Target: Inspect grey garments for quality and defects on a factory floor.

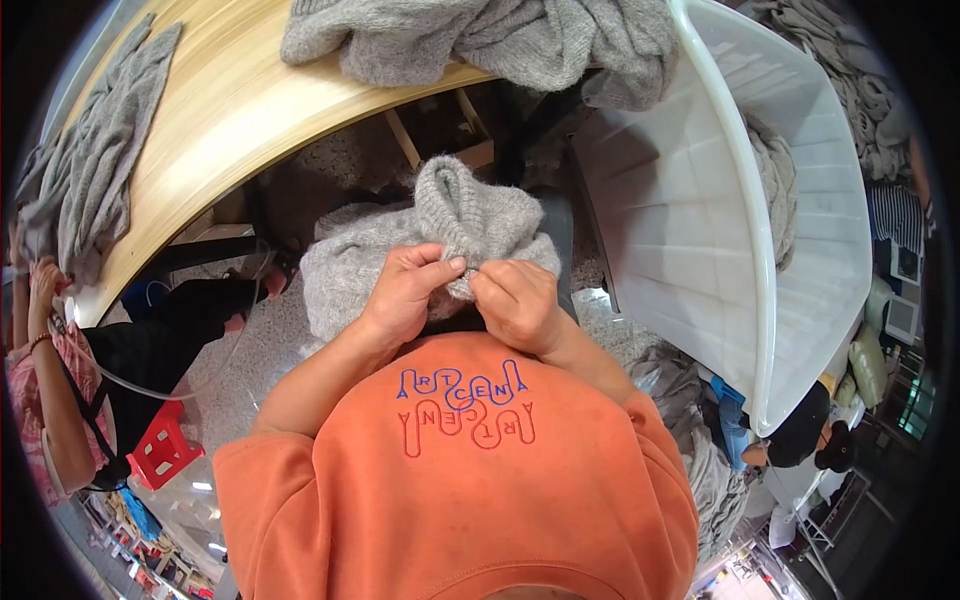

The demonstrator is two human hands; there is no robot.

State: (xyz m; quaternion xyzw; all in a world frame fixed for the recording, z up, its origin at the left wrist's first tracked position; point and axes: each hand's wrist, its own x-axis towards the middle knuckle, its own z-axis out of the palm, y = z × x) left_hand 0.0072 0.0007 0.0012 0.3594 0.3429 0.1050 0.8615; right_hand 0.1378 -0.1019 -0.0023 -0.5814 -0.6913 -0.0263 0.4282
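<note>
A grey knitted sweater [350, 270] lies bunched over my lap, its ribbed collar or cuff standing up in a loop. My left hand [408, 287] pinches the near edge of that ribbing between thumb and forefinger. Close beside it, my right hand [518, 300] is closed on the same edge, its fingers curled in. The two hands almost meet at the knit edge. Whether a small tool or thread sits between the fingertips is too small to make out.
Ahead is a wooden table [215, 120] with grey knits [480, 40] on its edge. A large white plastic bin [690, 190] stands at right, grey knitwear [770, 190] inside. At left are a person [60, 400] handling a grey garment [110, 150] and a red stool [168, 447].
</note>
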